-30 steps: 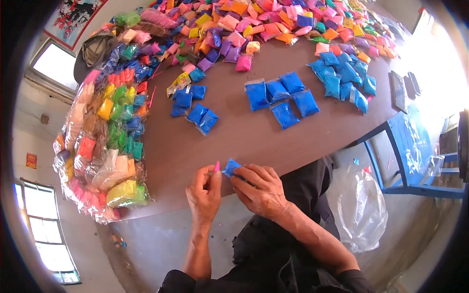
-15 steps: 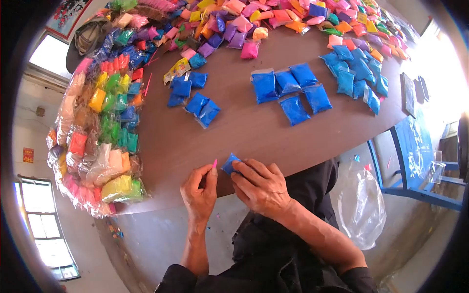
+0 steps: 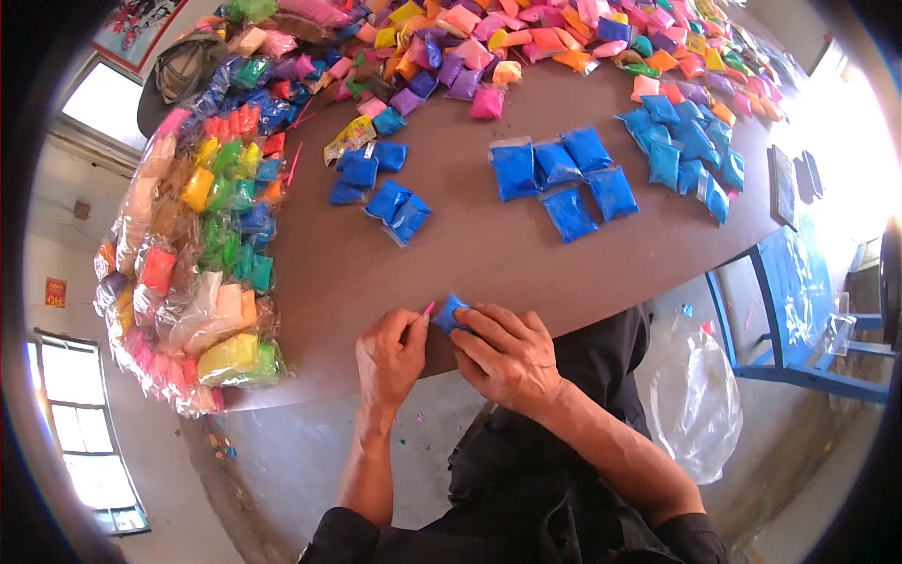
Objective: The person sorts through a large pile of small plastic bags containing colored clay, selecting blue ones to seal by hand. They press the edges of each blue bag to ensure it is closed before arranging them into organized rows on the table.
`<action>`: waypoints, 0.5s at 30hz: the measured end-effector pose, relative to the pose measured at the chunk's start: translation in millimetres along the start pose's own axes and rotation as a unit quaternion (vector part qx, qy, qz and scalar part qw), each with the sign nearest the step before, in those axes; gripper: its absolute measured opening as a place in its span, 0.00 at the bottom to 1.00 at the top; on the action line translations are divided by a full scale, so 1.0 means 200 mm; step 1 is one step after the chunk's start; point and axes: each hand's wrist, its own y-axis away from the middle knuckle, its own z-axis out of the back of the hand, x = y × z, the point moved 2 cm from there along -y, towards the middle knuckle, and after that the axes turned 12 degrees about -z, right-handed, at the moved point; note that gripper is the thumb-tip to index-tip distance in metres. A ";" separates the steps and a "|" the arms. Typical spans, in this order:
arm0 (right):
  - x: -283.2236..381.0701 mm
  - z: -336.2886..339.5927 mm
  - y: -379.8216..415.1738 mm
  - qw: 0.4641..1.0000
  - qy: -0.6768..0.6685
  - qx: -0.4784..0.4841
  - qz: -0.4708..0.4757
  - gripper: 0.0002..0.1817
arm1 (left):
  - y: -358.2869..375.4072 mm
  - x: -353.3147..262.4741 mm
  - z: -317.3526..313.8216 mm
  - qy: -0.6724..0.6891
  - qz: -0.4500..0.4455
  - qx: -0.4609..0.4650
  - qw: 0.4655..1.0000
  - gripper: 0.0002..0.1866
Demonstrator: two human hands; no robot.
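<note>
At the near edge of the brown table (image 3: 376,273), my left hand (image 3: 386,357) pinches a small pink stick (image 3: 428,308) between thumb and finger. My right hand (image 3: 508,357) is closed on a small blue packet (image 3: 451,308) just right of the stick. The stick's tip is close to the packet; whether they touch I cannot tell. Ahead lie several dark blue packets (image 3: 568,214) in one group and several more blue packets (image 3: 409,218) to the left. A pile of lighter blue packets (image 3: 696,141) lies at the right.
Clear bags of many-coloured packets (image 3: 221,240) line the left side. A large heap of mixed packets (image 3: 545,38) covers the far side. A dark flat object (image 3: 783,188) lies at the right edge. Beyond that edge stand a blue chair (image 3: 794,301) and a clear plastic bag (image 3: 695,399).
My left hand has shifted right and slightly up, bringing the pink stick nearer the packet. The blue packet and my right hand have moved slightly right.
</note>
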 end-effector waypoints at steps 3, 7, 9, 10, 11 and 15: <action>-0.01 0.00 0.01 1.000 0.001 -0.008 -0.007 0.19 | -0.06 -0.08 0.03 0.025 -0.014 0.001 1.000 0.07; 0.00 -0.01 0.01 1.000 -0.007 -0.013 -0.002 0.19 | -0.11 -0.13 -0.01 -0.035 -0.087 0.053 0.994 0.08; -0.01 0.00 0.01 1.000 -0.003 -0.013 -0.001 0.19 | -0.15 -0.12 0.00 -0.062 -0.076 0.081 0.992 0.10; -0.01 0.00 0.01 1.000 -0.001 -0.010 -0.003 0.18 | -0.18 -0.11 0.00 -0.081 -0.079 0.094 0.989 0.10; -0.01 -0.01 0.01 1.000 0.001 -0.008 -0.003 0.18 | -0.20 -0.10 0.01 -0.101 -0.083 0.106 0.986 0.10; -0.01 -0.01 0.03 1.000 -0.003 -0.015 -0.009 0.18 | -0.22 -0.11 0.01 -0.076 -0.108 0.120 0.984 0.10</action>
